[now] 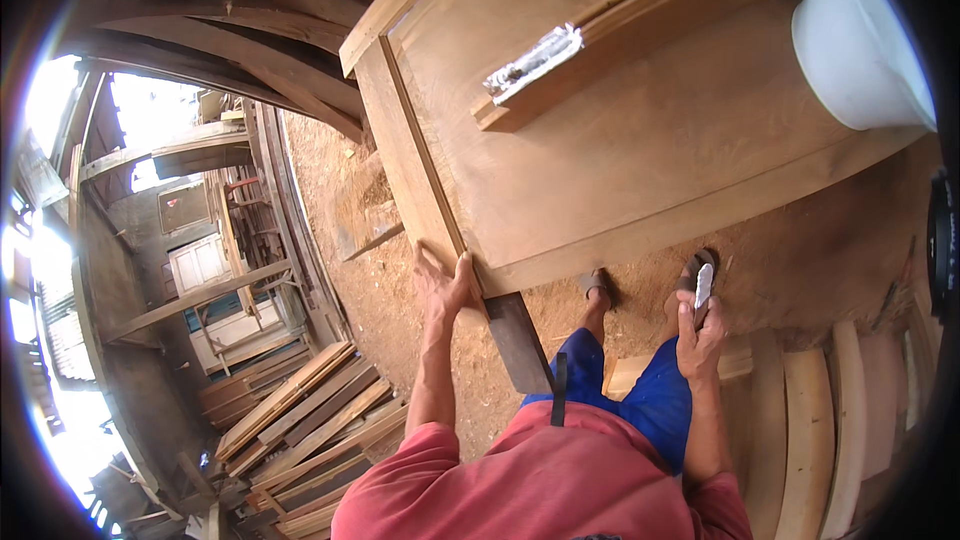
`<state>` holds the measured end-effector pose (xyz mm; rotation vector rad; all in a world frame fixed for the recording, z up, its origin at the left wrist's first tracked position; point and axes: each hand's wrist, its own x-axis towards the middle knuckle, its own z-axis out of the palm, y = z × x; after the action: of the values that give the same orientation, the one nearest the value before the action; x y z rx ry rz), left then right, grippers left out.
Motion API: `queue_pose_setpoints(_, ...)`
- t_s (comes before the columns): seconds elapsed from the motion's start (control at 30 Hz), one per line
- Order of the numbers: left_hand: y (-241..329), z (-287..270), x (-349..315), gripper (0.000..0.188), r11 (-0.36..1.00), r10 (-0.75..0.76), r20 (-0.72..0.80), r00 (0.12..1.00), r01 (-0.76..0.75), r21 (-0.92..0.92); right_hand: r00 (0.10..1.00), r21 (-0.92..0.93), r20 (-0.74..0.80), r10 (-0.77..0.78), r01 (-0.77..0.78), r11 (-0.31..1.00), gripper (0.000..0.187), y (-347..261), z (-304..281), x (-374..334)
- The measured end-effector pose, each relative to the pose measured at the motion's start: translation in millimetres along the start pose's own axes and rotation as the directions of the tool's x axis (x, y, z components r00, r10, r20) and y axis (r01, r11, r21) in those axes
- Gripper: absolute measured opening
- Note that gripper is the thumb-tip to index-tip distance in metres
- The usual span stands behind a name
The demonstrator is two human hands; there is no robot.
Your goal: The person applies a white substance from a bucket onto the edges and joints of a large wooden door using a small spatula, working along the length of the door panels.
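Where the view looks down past a red shirt [560,480] and blue shorts [650,390], the following items show.

Item: wooden door panel [640,130], large, pale brown, lying flat and raised above the floor, with a framed edge along its near corner.

Item: left hand [443,287], fingers spread and laid flat on the near corner of the door panel, thumb hooked over the edge.

Item: right hand [700,332], held apart from the panel above the right foot, closed about a small white piece [704,285] that sticks up out of the grip; what kind of thing it is cannot be told.

Item: wood strip [560,75], lying on top of the panel, with a crumpled silvery-white smear or wrapper [533,62] on its left end.

Item: white basin [860,40], resting at the far right of the panel.

Item: dark flat board [518,340], slanting down from the panel's near corner toward the person's waist.

Item: sawdust-covered floor [800,260], with two sandalled feet [598,285] just below the panel.

Item: stacked planks [310,410], lower left; pale boards [810,420] at right.
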<state>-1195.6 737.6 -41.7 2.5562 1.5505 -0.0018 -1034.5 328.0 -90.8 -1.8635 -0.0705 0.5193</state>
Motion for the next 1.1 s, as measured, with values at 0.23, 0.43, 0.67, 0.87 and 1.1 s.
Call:
queue_pose_setpoints(0.23,-67,3,31,0.068,0.654,-0.199,0.401,0.894,0.426,-0.625,0.987,0.01,-0.16,-0.015,0.017,1.0,0.022,-45,3,11)
queue_pose_setpoints(0.43,-65,2,32,0.058,0.599,-0.137,0.439,0.888,0.427,-0.677,0.967,-0.096,-0.228,-0.118,0.098,0.991,0.038,-66,10,-1)
queue_pose_setpoints(0.67,-33,-13,27,0.067,0.661,-0.08,0.372,0.925,0.328,-0.674,0.963,-0.16,-0.211,-0.169,0.137,0.978,0.034,-121,25,-24)
queue_pose_setpoints(0.87,-42,1,33,0.072,0.637,0.099,0.381,0.919,0.235,-0.734,0.946,-0.177,-0.243,-0.215,0.175,0.969,0.039,-151,42,-53)
queue_pose_setpoints(1.1,-80,32,43,0.084,0.677,0.14,0.27,0.953,0.107,-0.728,0.881,-0.256,-0.308,-0.359,0.286,0.923,0.043,-122,36,-64)
